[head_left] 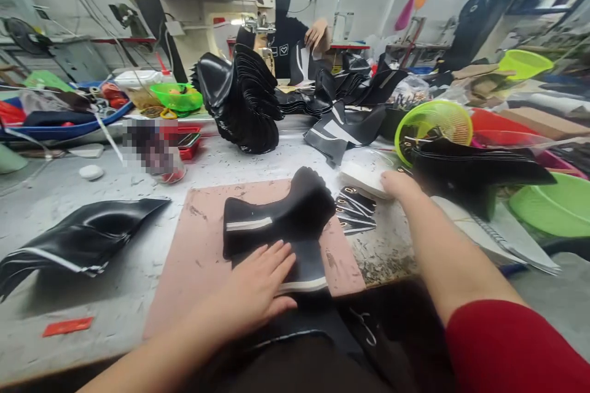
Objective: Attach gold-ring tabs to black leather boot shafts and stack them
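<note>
Our left grip (265,282) rests flat and released on a black piece (299,196) that stretches ahead of it over a pink mat (193,239). Our right grip (397,184) touches a white pad (364,179); we cannot tell whether it is clenched. Just beyond it, a tilted yellow-green basket (454,115) contains dark bits (417,136). Farther, ahead-left of our left grip, a red tray (190,153) carries a phone-like object (188,139); behind, a green bowl (182,102) holds something orange.

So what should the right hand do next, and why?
Perhaps the right hand should draw a bit off the white bundle toward the black piece: it's at the bundle's edge, and the left hand lies flat on the black piece, which could keep it steady.
</note>
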{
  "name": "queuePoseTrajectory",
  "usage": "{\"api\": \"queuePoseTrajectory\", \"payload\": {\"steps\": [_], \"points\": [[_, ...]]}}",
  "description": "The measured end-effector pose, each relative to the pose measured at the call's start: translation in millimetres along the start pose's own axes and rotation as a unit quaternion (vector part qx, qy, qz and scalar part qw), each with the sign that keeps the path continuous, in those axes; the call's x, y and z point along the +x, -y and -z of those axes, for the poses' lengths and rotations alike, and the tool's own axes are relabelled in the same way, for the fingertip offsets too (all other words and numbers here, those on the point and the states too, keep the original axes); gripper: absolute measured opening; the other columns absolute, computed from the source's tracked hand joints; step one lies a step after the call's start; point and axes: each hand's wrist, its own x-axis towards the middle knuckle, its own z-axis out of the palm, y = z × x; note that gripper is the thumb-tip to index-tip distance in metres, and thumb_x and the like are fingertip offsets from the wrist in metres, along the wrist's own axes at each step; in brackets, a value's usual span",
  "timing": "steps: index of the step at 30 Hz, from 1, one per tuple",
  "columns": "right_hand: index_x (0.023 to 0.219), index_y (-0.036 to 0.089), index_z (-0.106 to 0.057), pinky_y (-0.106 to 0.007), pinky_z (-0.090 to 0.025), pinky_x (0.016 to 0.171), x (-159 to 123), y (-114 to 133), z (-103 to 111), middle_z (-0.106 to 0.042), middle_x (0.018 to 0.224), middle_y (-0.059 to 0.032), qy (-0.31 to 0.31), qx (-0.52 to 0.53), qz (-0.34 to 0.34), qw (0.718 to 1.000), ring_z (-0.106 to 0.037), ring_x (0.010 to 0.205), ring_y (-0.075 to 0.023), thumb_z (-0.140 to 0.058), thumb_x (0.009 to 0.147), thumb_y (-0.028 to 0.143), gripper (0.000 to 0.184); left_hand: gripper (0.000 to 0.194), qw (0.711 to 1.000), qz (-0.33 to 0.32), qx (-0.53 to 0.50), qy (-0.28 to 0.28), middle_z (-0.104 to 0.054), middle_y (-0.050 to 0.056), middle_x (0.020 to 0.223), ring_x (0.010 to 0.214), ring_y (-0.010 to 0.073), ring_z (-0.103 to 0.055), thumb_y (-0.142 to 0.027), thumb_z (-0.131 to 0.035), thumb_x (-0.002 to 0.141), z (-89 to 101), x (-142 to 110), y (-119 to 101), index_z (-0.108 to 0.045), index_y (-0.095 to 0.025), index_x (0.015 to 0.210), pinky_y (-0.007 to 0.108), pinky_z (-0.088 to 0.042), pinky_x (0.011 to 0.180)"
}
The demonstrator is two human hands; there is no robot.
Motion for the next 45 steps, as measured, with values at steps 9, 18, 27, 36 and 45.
{"api": "queuePoseTrajectory", "payload": {"steps": [9, 18, 27, 36, 45], "points": [[0.084, 0.010, -0.062, -0.042, -0.035, 0.073, -32, 22, -6, -0.061, 0.093, -0.0252, -0.122, -0.013, 0.023, 0.992, -0.056, 0.093, -0.0312, -0.040, 0.078, 0.007, 0.023, 0.079, 0.999, -0.025, -0.004, -0.027, -0.024, 0.016, 0.143, 0.132, 0.0277, -0.022, -0.067, -0.031, 0.078, -43.3, 1, 4, -0.032, -0.012, 0.134, 0.043, -0.024, 0.106], [0.094, 0.019, -0.053, -0.033, -0.042, 0.058, -93, 8, 37, -0.062, 0.083, -0.0152, -0.259, 0.264, -0.080, 0.926, -0.060, 0.073, -0.0233, -0.047, 0.075, 0.021, 0.020, 0.070, 0.967, 0.072, -0.240, -0.049, -0.032, 0.014, 0.141, 0.129, 0.0249, -0.031, -0.056, -0.050, 0.077, -10.9, -11, 20, -0.031, -0.018, 0.133, 0.042, -0.030, 0.104], [0.083, 0.020, -0.053, -0.024, -0.044, 0.058, -171, 107, 38, -0.059, 0.074, -0.0003, -0.016, 0.445, 0.384, 0.809, -0.056, 0.066, -0.0123, -0.050, 0.078, 0.024, 0.008, 0.084, 0.835, 0.151, -0.498, -0.181, -0.048, 0.015, 0.126, 0.099, 0.0265, -0.058, -0.049, -0.070, 0.057, 26.2, 13, 24, -0.035, -0.020, 0.128, 0.034, -0.050, 0.073], [0.083, 0.016, -0.059, -0.024, -0.045, 0.060, -126, 111, -17, -0.060, 0.079, -0.0020, 0.157, 0.493, 0.192, 0.834, -0.056, 0.072, -0.0135, -0.056, 0.068, 0.019, 0.015, 0.023, 0.785, 0.313, -0.519, -0.129, -0.051, -0.004, 0.053, 0.045, 0.0110, -0.052, -0.038, -0.057, 0.067, -2.5, 22, 43, -0.051, -0.016, 0.068, 0.019, -0.038, 0.038], [0.082, 0.019, -0.061, -0.028, -0.042, 0.063, -127, 112, -45, -0.055, 0.065, 0.0023, 0.042, 0.452, 0.139, 0.880, -0.053, 0.063, -0.0144, -0.064, 0.064, 0.026, 0.020, 0.032, 0.900, 0.329, -0.244, -0.151, -0.048, -0.006, 0.055, 0.058, 0.0177, -0.057, -0.034, -0.048, 0.078, -27.1, 23, 39, -0.045, -0.022, 0.108, 0.028, -0.045, 0.058]]}}
